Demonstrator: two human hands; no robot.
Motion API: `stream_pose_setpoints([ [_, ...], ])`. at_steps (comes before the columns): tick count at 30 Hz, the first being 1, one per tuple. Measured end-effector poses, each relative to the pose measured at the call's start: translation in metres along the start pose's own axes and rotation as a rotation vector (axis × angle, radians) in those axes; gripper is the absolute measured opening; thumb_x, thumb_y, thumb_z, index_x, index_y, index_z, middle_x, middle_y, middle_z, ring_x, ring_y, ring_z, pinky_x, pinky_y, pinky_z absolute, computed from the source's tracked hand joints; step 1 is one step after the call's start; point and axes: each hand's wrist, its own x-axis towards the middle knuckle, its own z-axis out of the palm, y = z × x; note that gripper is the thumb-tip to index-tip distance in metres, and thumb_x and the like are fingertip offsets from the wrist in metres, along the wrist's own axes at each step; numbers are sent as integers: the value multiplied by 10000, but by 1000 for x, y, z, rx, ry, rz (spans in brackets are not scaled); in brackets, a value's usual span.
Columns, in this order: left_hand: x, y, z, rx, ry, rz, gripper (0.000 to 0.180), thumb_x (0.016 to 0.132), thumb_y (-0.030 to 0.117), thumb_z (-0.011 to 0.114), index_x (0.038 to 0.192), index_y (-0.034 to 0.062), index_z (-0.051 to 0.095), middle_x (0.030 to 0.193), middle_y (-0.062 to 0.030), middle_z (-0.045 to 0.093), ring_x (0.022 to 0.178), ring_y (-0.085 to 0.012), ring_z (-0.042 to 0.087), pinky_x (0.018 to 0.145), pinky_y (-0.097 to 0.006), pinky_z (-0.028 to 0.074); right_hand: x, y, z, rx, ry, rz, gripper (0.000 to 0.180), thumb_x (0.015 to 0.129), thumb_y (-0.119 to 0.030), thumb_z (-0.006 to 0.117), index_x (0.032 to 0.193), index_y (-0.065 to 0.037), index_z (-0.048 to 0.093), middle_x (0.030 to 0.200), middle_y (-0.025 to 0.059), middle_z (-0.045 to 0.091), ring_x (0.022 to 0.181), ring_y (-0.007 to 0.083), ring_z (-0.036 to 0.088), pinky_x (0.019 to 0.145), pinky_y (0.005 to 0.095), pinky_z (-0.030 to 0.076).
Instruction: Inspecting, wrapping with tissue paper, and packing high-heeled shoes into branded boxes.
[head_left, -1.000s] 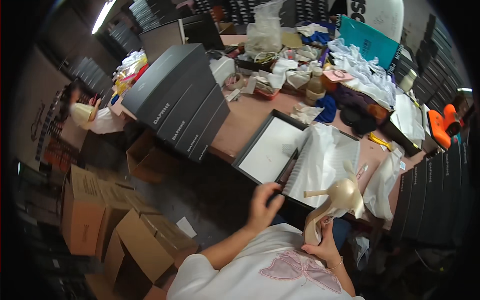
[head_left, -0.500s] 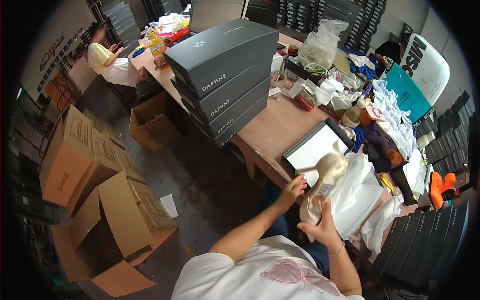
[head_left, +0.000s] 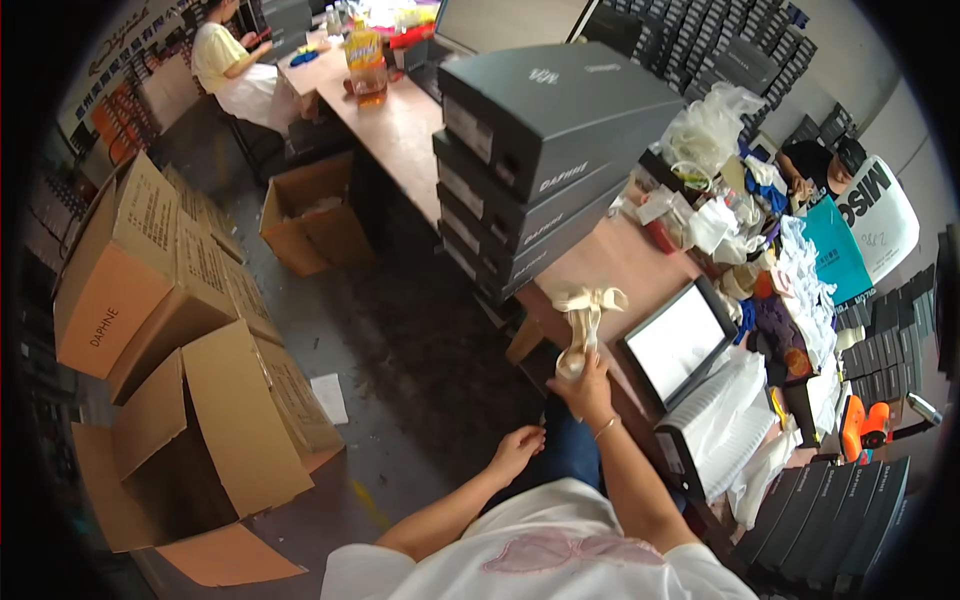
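Observation:
My right hand (head_left: 588, 388) is closed round a cream shoe with a bow (head_left: 583, 325), holding it above the table's near edge. The bow end points away from me, and my fingers cover part of the other end. To the left, my left hand (head_left: 518, 452) hangs over my lap with fingers curled in, apart from the shoe; nothing shows in it. Right of the shoe lies a shallow dark box part with a white inside (head_left: 680, 345). Nearer to me is an open dark shoe box (head_left: 675, 462), with white tissue paper (head_left: 722, 405) over it.
Dark shoe boxes (head_left: 560, 120) are stacked on the pink table (head_left: 625, 262). Cloths and plastic bags (head_left: 710, 130) crowd its right side. More shoe boxes (head_left: 830, 515) stand at lower right. Open cartons (head_left: 235, 430) sit on the left floor. Two people are farther off.
The shoe has moved left, away from the tissue paper, in my right hand alone. My left hand has let go of it and drawn back toward my lap. The view has turned.

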Motion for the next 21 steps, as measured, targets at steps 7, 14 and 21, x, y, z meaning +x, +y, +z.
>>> stream_pose_setpoints([
  [7, 23, 18, -14, -93, 2, -18, 243, 978, 179, 527, 1143, 18, 602, 956, -50, 639, 849, -114, 614, 753, -242, 509, 11, -15, -6, -14, 170, -74, 953, 615, -366, 852, 1343, -63, 317, 1204, 281, 468, 1012, 452, 570, 834, 471, 504],
  [14, 44, 38, -12, -82, -22, 56, 245, 967, 180, 544, 1139, 15, 601, 951, -42, 642, 833, -106, 612, 736, -238, 501, 1, 1, 19, -30, 122, 64, 971, 606, -397, 854, 1329, -30, 321, 1202, 328, 472, 1031, 472, 555, 847, 470, 499],
  [21, 42, 37, -8, -67, -64, 9, 248, 968, 187, 542, 1141, 17, 599, 978, -53, 646, 844, -109, 614, 753, -238, 504, 38, -6, -87, 468, 300, -291, 855, 670, -225, 838, 1339, -34, 341, 1157, 185, 538, 979, 264, 606, 800, 366, 516],
])
